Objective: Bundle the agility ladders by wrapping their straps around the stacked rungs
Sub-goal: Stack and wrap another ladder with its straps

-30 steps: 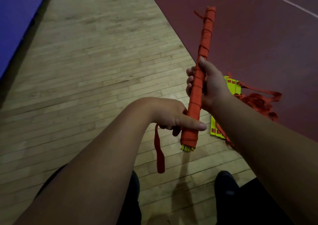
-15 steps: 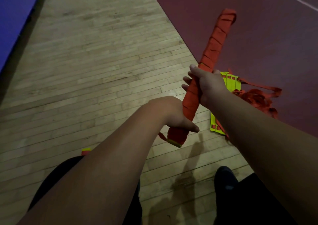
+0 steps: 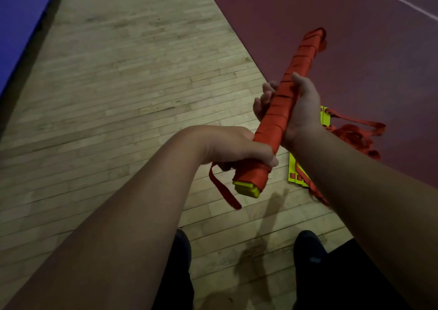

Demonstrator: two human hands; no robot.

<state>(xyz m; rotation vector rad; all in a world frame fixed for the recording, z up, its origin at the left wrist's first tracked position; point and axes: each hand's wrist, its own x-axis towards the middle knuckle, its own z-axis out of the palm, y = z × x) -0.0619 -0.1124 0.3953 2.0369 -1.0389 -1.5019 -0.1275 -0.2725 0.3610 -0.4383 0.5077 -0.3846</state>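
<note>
A long bundle of stacked yellow rungs wrapped in red strap (image 3: 279,110) slants from lower left to upper right in front of me. My left hand (image 3: 234,148) grips its near end, thumb across the wrap, just above the bare yellow rung ends (image 3: 246,188). A loose red strap tail (image 3: 222,188) hangs from under that hand. My right hand (image 3: 298,110) grips the bundle's middle from the right, fingers curled round its far side.
A second agility ladder (image 3: 324,122) with yellow rungs and tangled red straps (image 3: 355,136) lies on the floor behind my right arm. Wooden floor (image 3: 118,96) spreads left, dark red court (image 3: 331,25) right, a blue mat (image 3: 19,13) far left. My dark shoes (image 3: 308,245) are below.
The bundle has tilted further to the right and its near end has swung toward me, showing the yellow rung ends. The strap tail now hangs free below my left hand.
</note>
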